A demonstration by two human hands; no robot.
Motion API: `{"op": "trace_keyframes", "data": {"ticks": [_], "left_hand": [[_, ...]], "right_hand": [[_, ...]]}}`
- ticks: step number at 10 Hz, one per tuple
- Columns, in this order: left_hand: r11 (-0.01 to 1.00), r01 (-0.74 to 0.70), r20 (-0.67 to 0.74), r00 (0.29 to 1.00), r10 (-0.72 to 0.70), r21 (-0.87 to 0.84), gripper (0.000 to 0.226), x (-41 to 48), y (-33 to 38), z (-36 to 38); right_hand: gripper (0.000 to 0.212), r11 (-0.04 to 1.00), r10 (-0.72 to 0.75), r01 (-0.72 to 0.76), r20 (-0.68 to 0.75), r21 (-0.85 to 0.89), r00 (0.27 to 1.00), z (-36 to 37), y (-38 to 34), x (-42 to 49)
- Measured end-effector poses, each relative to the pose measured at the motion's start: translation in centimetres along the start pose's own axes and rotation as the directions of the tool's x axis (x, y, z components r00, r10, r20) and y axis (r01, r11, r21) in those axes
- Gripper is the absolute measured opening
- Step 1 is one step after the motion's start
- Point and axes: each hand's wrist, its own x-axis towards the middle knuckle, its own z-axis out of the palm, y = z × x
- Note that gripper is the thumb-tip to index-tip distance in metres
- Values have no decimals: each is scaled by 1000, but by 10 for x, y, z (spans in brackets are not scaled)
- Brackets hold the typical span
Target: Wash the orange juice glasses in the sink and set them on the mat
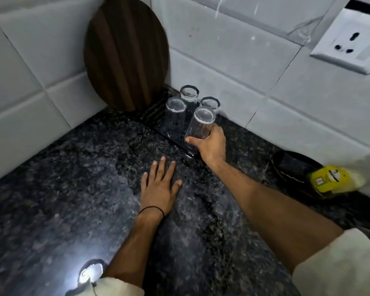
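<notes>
The left hand (160, 189) lies spread flat on the speckled black granite counter (73, 178) while the right hand (212, 146) grips a clear upturned glass (201, 122), seemingly tilted, at the near edge of the dark ribbed mat (154, 113), where an early release could topple it against the three other upturned glasses (175, 112).

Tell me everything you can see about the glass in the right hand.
The glass is clear, plain and looks empty, turned upside down with its thick base uppermost. It leans a little, at the near right corner of the dark ribbed mat. The right hand grips its lower part near the rim. Whether the rim rests on the mat cannot be told. Three other upturned glasses stand beside it.
</notes>
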Motion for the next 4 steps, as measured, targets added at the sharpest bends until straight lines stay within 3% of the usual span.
{"op": "trace_keyframes", "data": {"ticks": [2,4], "left_hand": [[1000,-9,-28,1000,9,2,61,1,-4,5],[1000,-28,-29,999,28,-6,61,1,-4,5]], "right_hand": [[59,998,-53,53,-14,-36,998,15,5,-2],[67,995,-54,58,53,-76,997,7,-1,-8]]}}
